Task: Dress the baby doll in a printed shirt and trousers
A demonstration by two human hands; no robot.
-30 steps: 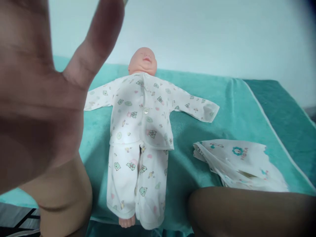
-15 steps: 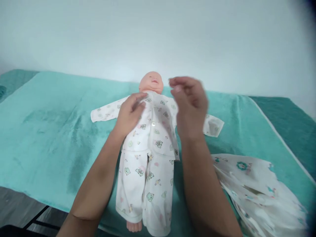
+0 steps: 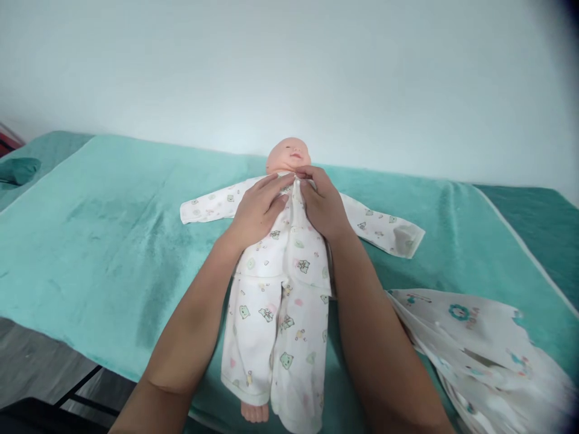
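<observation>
A baby doll lies on its back, head toward the wall and sleeves spread to both sides. It wears a white printed baby shirt and matching trousers; one bare foot pokes out at the near end. Just below the doll's chin, my left hand pinches the shirt's front edge on the left side of the neckline. Across from it, my right hand has fingers and thumb closed on the other edge. A raised fold of cloth runs between them. My fingers partly cover the collar, so the fastening there is hidden.
A crumpled white printed cloth lies on the right, near my right forearm. Light green towelling covers the table, with a darker green cover at the ends. A pale wall rises behind.
My right hand has come down from the air beside the doll's head onto the shirt's neckline. The left hand has shifted toward the collar's middle. The view has moved slightly.
</observation>
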